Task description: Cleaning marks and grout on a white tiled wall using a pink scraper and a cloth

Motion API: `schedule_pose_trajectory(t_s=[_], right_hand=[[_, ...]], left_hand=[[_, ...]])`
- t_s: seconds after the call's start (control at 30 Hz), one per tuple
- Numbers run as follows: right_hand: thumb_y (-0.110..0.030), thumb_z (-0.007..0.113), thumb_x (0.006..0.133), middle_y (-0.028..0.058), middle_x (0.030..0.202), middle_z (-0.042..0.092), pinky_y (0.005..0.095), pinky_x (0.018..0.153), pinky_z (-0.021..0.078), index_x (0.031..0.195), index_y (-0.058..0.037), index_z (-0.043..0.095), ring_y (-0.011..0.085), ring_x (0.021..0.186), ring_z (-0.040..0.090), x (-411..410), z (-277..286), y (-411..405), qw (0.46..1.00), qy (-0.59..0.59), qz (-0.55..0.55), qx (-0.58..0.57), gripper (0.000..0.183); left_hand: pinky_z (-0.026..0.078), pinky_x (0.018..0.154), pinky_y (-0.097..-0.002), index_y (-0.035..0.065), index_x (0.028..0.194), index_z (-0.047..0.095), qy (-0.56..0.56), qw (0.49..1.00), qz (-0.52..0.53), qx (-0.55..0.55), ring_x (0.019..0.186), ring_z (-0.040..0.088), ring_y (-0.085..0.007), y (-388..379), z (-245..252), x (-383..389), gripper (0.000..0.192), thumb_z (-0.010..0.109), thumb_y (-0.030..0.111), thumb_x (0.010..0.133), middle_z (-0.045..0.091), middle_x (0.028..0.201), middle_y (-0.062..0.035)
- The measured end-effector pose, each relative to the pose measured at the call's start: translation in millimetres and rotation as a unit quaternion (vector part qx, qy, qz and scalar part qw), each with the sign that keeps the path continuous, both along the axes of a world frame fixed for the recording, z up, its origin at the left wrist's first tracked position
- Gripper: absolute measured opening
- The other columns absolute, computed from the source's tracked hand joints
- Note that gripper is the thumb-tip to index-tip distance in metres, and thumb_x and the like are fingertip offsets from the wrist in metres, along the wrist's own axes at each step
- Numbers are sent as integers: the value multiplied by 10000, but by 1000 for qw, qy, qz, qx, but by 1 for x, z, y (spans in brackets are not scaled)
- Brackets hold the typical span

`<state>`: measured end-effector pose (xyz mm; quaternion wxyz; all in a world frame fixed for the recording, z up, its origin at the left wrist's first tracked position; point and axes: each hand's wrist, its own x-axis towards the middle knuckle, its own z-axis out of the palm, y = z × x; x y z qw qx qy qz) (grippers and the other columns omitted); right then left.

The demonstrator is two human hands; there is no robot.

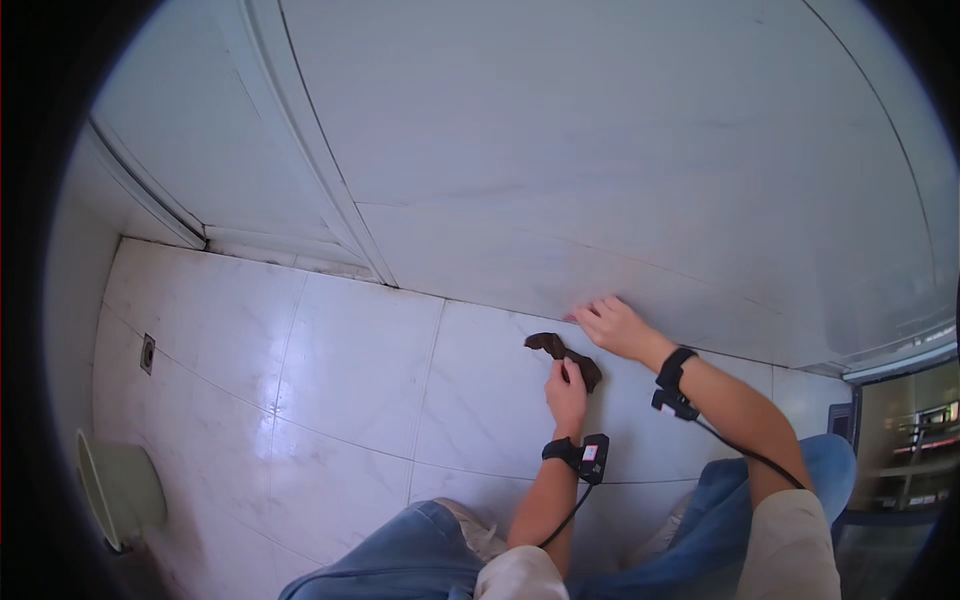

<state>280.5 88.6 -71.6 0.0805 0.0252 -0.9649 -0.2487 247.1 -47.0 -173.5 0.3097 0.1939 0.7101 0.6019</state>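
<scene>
Low in front of me, my left hand (567, 390) grips a dark brown cloth (582, 365) just above the tiled floor. The cloth is bunched, with one end sticking out to the left of the fingers and the other hanging to the right. My right hand (615, 328) is at the foot of the pale marbled wall (600, 165), close to the line where it meets the floor. Its fingers are curled, and a small pinkish patch shows at the fingertips. Whether that is a held thing, a fingertip or a reflection, I cannot tell.
White marble-look tiles (352, 367) cover the floor. A metal floor drain (148, 354) is set in them at left, and a pale green bucket (124, 487) lies tipped nearby. A door frame (322, 165) stands left of the wall panel. Dark-framed glass (900, 450) is at far right.
</scene>
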Motion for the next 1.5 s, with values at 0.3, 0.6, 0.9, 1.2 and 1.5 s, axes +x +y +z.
schedule_pose_trajectory(t_s=[0.3, 0.6, 0.9, 1.2, 1.5], right_hand=[[-104, 556, 775, 23, 801, 537, 315, 704, 395, 907, -64, 618, 170, 741, 531, 112, 66, -21, 969, -220, -29, -108, 151], [-56, 554, 761, 23, 788, 528, 306, 719, 372, 928, -101, 617, 166, 739, 556, 158, 87, -32, 949, -170, -207, -169, 183], [-89, 564, 772, 28, 795, 527, 325, 710, 377, 926, -114, 617, 172, 720, 553, 197, 88, -31, 935, -197, -237, -176, 165], [-128, 602, 780, 44, 784, 535, 341, 683, 394, 996, -129, 625, 204, 701, 569, 263, 112, -33, 906, -196, -306, -216, 218], [-268, 680, 757, 69, 800, 626, 359, 626, 464, 963, -73, 616, 211, 631, 608, 256, 82, -54, 830, -70, -421, -359, 290]], left_hand=[[304, 1001, -390, -46, 1179, 447, 177, 955, 200, 126, 1118, 405, -336, -3, -2, -168, 304, 463, 148, 946, 419, 1152, -188], [280, 954, -406, -37, 1064, 370, -16, 969, 238, 63, 1037, 365, -348, 73, 3, -103, 266, 444, 164, 907, 361, 1103, -216], [323, 889, -379, 19, 931, 368, -134, 972, 59, 181, 903, 397, -273, 107, 27, 80, 169, 441, 63, 784, 388, 902, -133], [410, 783, -309, 30, 910, 383, -333, 900, -237, 148, 851, 453, -171, 111, 57, 167, 221, 536, 164, 824, 454, 893, -90], [432, 533, -290, 48, 805, 469, -200, 814, -538, 92, 601, 530, -130, 69, 114, 119, 192, 627, 158, 813, 571, 715, -60]])
